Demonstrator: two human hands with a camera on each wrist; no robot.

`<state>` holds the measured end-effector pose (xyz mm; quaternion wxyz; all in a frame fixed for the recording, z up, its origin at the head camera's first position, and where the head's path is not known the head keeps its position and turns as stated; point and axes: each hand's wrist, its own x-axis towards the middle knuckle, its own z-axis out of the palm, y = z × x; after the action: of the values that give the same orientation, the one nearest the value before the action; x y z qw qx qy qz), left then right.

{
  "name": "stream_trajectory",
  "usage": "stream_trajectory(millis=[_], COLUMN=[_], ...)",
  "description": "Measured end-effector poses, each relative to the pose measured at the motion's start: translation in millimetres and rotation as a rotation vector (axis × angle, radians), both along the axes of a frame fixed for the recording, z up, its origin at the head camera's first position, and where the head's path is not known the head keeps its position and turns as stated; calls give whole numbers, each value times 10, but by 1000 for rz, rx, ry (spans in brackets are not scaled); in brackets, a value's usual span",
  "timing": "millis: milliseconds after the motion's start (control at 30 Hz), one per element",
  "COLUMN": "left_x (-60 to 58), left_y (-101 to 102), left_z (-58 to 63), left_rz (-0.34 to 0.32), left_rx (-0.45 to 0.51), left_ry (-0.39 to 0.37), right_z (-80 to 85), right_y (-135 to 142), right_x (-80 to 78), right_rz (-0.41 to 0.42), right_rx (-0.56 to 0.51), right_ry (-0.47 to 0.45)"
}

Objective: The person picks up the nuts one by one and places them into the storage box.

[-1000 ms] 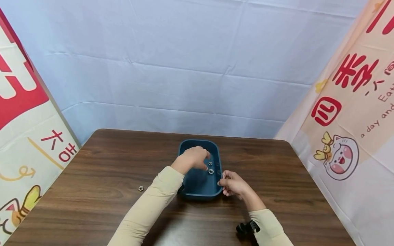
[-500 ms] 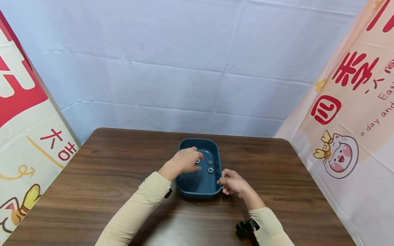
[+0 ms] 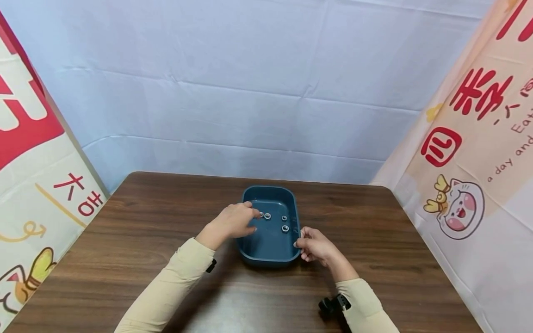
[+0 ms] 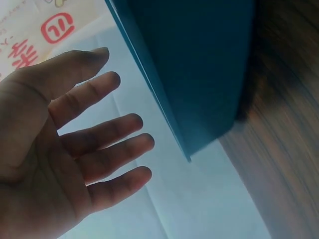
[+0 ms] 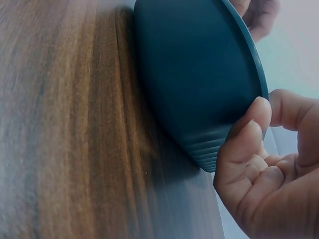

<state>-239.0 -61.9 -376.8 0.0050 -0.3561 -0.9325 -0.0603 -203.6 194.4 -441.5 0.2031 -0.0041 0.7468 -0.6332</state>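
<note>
A dark teal plastic bin (image 3: 268,260) stands on the table with several metal hex nuts inside. Two of the nuts lie on the right side of its floor: a larger nut (image 3: 285,228) and a smaller nut (image 3: 284,218). Farther left is another nut (image 3: 268,216), with one more partly hidden by the fingers. My left hand (image 3: 233,221) hovers over the bin's left rim; the left wrist view shows its fingers (image 4: 114,149) spread and holding nothing. At the near right corner, my right hand (image 3: 316,247) pinches the rim between thumb (image 5: 249,127) and index finger.
The brown wooden table (image 3: 374,240) carries the bin near its middle. A pale cloth backdrop (image 3: 266,92) hangs behind, with printed banners at left and right. A black wrist camera (image 3: 329,305) sits by the right sleeve.
My left hand has drawn left from over the bin's middle to its left rim, uncovering more nuts. The nut seen earlier on the table at left is hidden behind the sleeve. My right hand stays put.
</note>
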Motion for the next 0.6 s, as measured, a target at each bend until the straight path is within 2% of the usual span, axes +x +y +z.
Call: stream_trajectory(millis=[267, 600], left_x=[22, 84], left_y=[-240, -507], left_z=[-65, -128], left_rz=[7, 40], left_rx=[2, 55], left_ry=[3, -56], right_z=[-12, -14], right_y=[12, 8], right_x=[-8, -19], right_rz=[-2, 2], right_rx=[-3, -15], right_ry=[-3, -10])
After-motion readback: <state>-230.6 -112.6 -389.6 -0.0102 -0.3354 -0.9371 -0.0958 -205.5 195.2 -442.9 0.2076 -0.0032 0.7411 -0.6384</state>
